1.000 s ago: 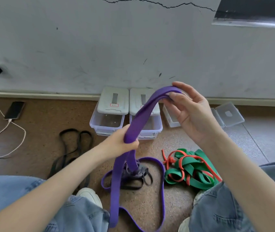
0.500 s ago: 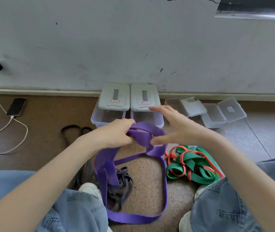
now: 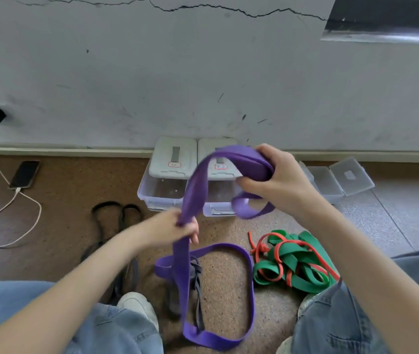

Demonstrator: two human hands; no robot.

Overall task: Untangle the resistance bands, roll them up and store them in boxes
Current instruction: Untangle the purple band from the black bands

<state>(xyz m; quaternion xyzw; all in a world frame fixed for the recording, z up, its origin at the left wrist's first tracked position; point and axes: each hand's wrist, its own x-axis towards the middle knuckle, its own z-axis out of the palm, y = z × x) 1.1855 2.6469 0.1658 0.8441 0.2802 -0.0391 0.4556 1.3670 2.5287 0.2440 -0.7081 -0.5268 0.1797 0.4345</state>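
Note:
A wide purple resistance band (image 3: 195, 190) stretches between both hands. My right hand (image 3: 277, 182) is raised in front of the boxes and grips a folded bunch of it, with a short loop hanging below the palm. My left hand (image 3: 175, 226) is lower and pinches the strap, which drops to a big loop on the floor between my knees. A thin grey band (image 3: 196, 274) lies under that loop. Green and red bands (image 3: 292, 259) lie tangled at the right. Two lidded clear boxes (image 3: 162, 190) stand against the wall.
A black band (image 3: 116, 213) lies on the floor at the left. Open clear boxes (image 3: 336, 180) sit at the right by the wall. A phone (image 3: 24, 174) on a white cable lies far left. My knees in jeans and white shoes frame the floor space.
My right hand has risen and closed around a gathered bunch of the purple band. My left hand stayed low, and the strap between them is pulled out again.

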